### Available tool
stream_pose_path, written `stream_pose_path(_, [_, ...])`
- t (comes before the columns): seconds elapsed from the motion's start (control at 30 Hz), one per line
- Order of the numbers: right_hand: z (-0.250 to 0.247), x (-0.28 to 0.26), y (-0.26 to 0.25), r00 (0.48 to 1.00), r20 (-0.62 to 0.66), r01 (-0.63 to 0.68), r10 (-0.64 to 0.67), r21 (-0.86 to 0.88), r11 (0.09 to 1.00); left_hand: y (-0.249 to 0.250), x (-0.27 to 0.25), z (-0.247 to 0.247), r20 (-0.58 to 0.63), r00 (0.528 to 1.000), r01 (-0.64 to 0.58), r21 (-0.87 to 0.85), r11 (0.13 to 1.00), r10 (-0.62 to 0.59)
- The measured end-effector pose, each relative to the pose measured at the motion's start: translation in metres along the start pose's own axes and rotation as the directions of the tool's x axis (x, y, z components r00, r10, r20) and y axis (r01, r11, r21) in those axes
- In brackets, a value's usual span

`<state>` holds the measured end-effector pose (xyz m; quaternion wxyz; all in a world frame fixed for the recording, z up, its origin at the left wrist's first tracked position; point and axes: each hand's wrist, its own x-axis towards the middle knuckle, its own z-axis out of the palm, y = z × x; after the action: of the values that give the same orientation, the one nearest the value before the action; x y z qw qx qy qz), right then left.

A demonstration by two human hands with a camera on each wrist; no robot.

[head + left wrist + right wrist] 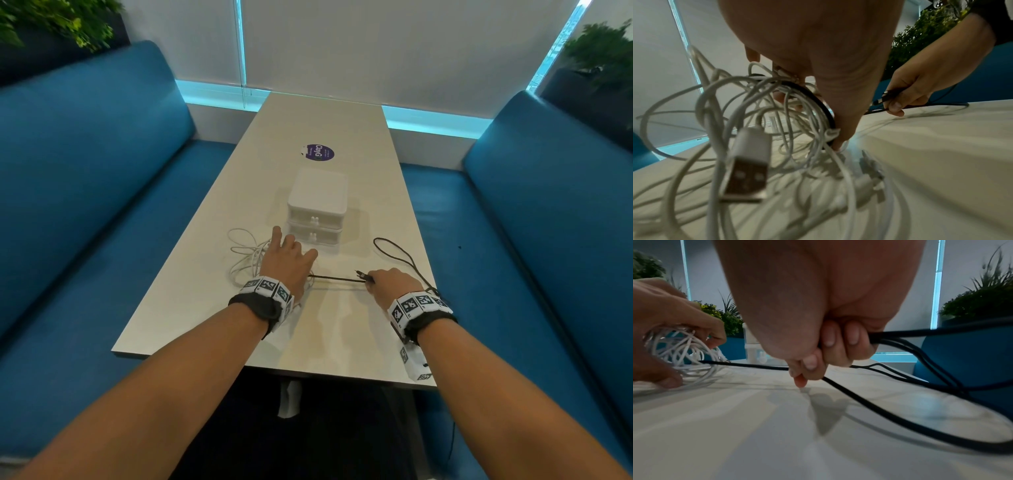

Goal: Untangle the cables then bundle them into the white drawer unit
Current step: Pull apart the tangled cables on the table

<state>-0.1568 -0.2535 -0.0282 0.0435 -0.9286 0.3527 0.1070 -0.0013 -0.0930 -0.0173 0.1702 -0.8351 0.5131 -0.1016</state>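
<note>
Your left hand [287, 260] spreads over the tangle of white cables [245, 260] near the table's [212, 329] left edge, fingers splayed and arched down onto the loops; from the left wrist view the thumb and fingertips press into the coil, a white USB plug [747, 165] hanging blurred in the foreground, and whether any one strand is pinched cannot be told; your right hand [392, 284] sits closed round the black cable [337, 279] towards the table's right edge, fingers curled tight over it with the plug end poking out past the knuckles; the black cable runs taut from that fist leftward into the white tangle under your left palm, while the rest of it loops away behind your right hand, out to the right edge of the table and back; the white drawer unit [317, 205] stands at the middle of the table just beyond both hands, its two drawers pushed in, small knobs facing you; a round purple sticker [320, 152] lies on the tabletop behind it; blue bench seats [102, 205] flank the table on both sides
</note>
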Motion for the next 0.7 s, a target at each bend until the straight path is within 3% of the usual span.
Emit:
stream_pose_path(0.17, [-0.005,0.0,-0.002,1.0,-0.017,0.008,-0.007,0.041,0.999,-0.003,0.001,-0.005,0.01,1.0,-0.02,0.073,0.997,0.019])
stream_pose_path(0.27, [-0.004,-0.003,-0.003,0.999,-0.026,0.041,-0.039,0.085,0.996,0.009,0.001,-0.005,-0.001,0.982,-0.189,0.088,0.978,0.19])
stream_pose_path(0.33, [-0.003,-0.006,-0.003,0.998,-0.028,0.051,-0.049,0.114,0.992,0.021,0.002,-0.003,0.009,0.965,-0.262,-0.007,0.965,0.262])
stream_pose_path(0.4, [-0.002,-0.009,-0.001,0.998,-0.033,0.048,-0.044,0.122,0.991,0.027,0.003,-0.001,-0.001,0.967,-0.252,-0.064,0.965,0.253])
stream_pose_path(0.7, [-0.009,-0.003,0.017,1.0,-0.018,0.004,-0.005,-0.014,1.0,0.012,0.0,0.012,-0.004,0.987,-0.161,-0.028,0.987,0.161])
